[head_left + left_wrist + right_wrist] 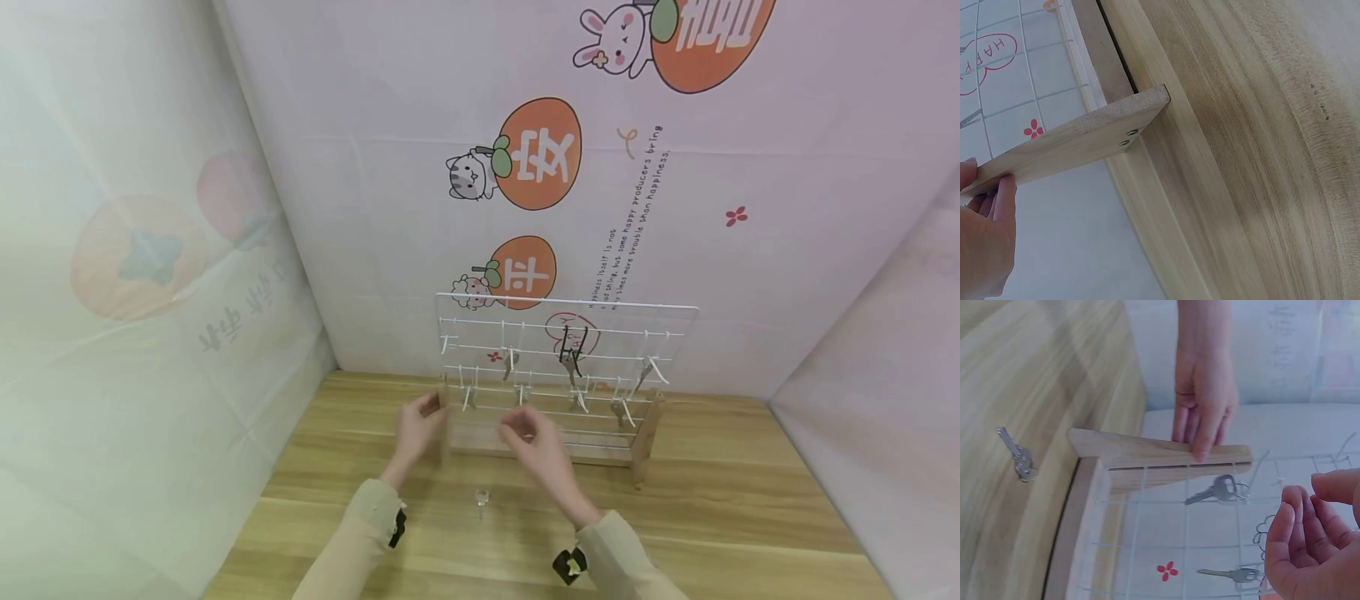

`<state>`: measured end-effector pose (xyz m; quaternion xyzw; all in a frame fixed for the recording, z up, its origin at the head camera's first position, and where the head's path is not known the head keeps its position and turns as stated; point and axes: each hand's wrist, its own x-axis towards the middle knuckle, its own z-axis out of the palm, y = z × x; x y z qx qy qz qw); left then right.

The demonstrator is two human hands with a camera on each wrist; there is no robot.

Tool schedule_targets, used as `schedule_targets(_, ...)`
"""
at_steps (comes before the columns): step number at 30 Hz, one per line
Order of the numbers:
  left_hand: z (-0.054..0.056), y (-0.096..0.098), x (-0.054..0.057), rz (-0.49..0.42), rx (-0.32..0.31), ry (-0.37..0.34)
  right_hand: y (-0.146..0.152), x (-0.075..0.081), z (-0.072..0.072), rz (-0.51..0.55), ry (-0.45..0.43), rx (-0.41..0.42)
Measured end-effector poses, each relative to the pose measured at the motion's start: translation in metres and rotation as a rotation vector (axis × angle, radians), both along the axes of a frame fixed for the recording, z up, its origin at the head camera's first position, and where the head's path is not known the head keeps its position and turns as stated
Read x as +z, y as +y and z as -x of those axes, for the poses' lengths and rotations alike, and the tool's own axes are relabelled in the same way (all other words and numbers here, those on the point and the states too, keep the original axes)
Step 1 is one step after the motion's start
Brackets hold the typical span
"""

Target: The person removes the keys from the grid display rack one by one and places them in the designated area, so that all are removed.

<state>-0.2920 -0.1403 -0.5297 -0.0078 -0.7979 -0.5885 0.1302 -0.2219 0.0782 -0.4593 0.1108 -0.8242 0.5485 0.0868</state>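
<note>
A white wire grid rack (pixel 566 301) with wooden side posts stands on the table, and several keys hang from its hooks. My left hand (pixel 420 427) grips the rack's left wooden post (pixel 1091 134), thumb on one side and fingers on the other. Just in front of the grid is my right hand (pixel 542 446), its fingers loosely bent and nothing visible in it. In the right wrist view, two hanging keys show close to that hand: one key (pixel 1216 489) near the post and another key (pixel 1241 574) lower down. A loose key (pixel 1019 456) lies on the table before the rack.
The wood-grain table (pixel 735 492) runs back to a printed white cloth wall (pixel 375 208). More cloth hangs at the left and right sides. The rack's right wooden post (pixel 647 442) stands beyond my right hand. Prong hooks stick out from the grid toward me.
</note>
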Motion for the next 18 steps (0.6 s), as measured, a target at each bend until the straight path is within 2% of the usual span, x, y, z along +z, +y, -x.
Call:
schedule_targets(5,0.002,0.000,0.001,0.005,0.010,-0.004,0.003,0.010,0.010,0.063,0.094,-0.063)
schedule_targets(12,0.002,0.000,0.001,0.014,0.003,0.002,0.004,0.017,0.021,0.135,0.142,-0.122)
schedule_targets(18,0.001,0.000,0.000,0.011,0.007,-0.010,0.004,0.021,0.031,0.171,0.157,-0.135)
